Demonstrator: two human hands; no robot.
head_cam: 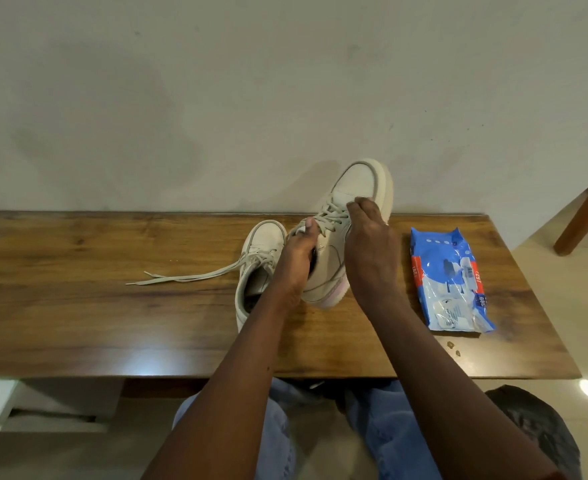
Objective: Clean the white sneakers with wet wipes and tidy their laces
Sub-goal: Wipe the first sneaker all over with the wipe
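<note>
Far left on the wooden table point(77, 271): untied laces point(181, 277) trailing from the resting sneaker point(257, 268), likely to snag under a forearm and drag it along. Just right, propped heel-down and toe-up: the second sneaker point(354, 188), liable to twist or topple under too hard a tug. Gripped at the collar by the left hand point(296, 258), fingers curled round it; pinched at a lace point(335, 211) by the right hand point(368, 244), fingertips together. Further right, untouched: the wet wipes pack point(448, 278).
</note>
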